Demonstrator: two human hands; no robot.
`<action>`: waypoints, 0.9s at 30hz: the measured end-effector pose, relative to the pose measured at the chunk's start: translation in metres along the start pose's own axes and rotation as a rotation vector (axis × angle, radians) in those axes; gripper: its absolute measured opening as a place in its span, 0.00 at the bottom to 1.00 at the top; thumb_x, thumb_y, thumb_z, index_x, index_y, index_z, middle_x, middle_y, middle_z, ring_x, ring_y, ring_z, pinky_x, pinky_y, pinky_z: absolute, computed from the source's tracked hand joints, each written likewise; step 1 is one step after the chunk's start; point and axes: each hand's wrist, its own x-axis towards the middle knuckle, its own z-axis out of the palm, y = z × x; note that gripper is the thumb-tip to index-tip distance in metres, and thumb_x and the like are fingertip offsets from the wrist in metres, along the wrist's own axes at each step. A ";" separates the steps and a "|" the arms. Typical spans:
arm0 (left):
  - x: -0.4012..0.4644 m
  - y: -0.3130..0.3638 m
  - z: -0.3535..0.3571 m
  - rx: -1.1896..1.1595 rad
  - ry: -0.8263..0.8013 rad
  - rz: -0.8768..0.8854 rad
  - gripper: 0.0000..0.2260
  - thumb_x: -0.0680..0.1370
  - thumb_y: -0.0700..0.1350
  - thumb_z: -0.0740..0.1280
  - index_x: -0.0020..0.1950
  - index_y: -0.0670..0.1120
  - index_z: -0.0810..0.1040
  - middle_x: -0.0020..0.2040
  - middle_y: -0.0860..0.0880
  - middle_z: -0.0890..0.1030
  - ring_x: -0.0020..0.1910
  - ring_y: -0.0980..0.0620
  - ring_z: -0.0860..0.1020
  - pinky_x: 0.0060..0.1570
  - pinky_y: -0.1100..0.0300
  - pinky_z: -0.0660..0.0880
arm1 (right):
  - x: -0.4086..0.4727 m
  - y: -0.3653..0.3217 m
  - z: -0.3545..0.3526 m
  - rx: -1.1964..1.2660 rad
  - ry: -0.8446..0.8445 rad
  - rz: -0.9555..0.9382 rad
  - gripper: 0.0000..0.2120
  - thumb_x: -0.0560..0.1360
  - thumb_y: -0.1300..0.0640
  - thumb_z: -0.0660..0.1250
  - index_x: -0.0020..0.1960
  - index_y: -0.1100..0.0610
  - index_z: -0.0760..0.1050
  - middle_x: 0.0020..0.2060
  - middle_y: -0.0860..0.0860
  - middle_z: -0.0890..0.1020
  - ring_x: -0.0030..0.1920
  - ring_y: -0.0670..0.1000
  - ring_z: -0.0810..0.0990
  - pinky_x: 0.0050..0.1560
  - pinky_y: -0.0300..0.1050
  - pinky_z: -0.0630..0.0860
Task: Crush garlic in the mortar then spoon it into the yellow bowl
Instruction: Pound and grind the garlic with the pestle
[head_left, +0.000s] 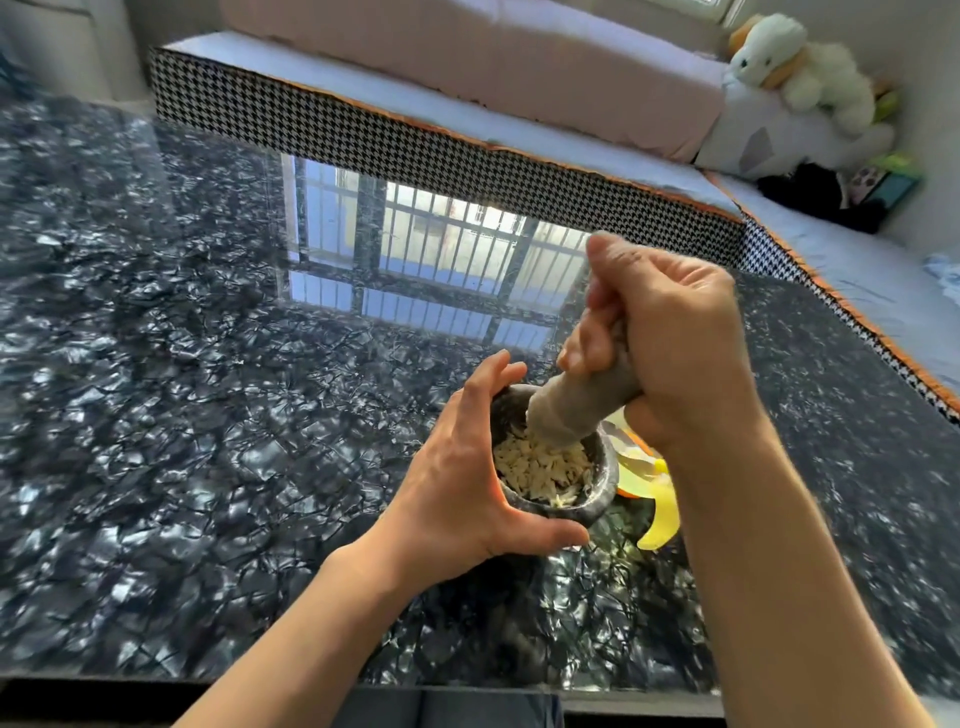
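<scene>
Crushed garlic (540, 467) in dark stone mortar (605, 480) on glossy black counter (208, 415), gripped at near-left wall by left hand (457, 483); pestle (576, 408) clasped in right hand (670, 338), tip in garlic; yellow bowl (641, 460) just right, mostly hidden.

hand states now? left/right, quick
Left hand: curled round the mortar, steadying it.
Right hand: fist grip on the pestle, its tip in the garlic.
</scene>
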 end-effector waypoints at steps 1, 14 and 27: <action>0.000 0.000 0.000 -0.009 0.006 -0.005 0.52 0.55 0.64 0.74 0.71 0.60 0.47 0.68 0.64 0.62 0.69 0.63 0.60 0.65 0.66 0.59 | -0.002 0.009 0.004 -0.052 -0.002 0.007 0.20 0.76 0.59 0.63 0.26 0.57 0.70 0.14 0.52 0.70 0.16 0.53 0.67 0.23 0.50 0.70; 0.001 0.000 -0.001 -0.011 0.000 -0.011 0.51 0.54 0.64 0.74 0.69 0.63 0.46 0.68 0.64 0.62 0.68 0.63 0.61 0.65 0.67 0.59 | -0.004 0.007 0.002 -0.022 0.010 -0.061 0.20 0.77 0.59 0.63 0.26 0.58 0.70 0.14 0.52 0.70 0.16 0.52 0.66 0.21 0.41 0.66; 0.001 0.000 -0.001 -0.018 -0.009 -0.011 0.51 0.54 0.65 0.74 0.68 0.65 0.46 0.66 0.68 0.60 0.68 0.66 0.59 0.64 0.70 0.57 | -0.007 -0.003 0.001 -0.094 0.022 -0.085 0.20 0.77 0.59 0.62 0.26 0.58 0.70 0.14 0.52 0.70 0.16 0.53 0.66 0.20 0.44 0.64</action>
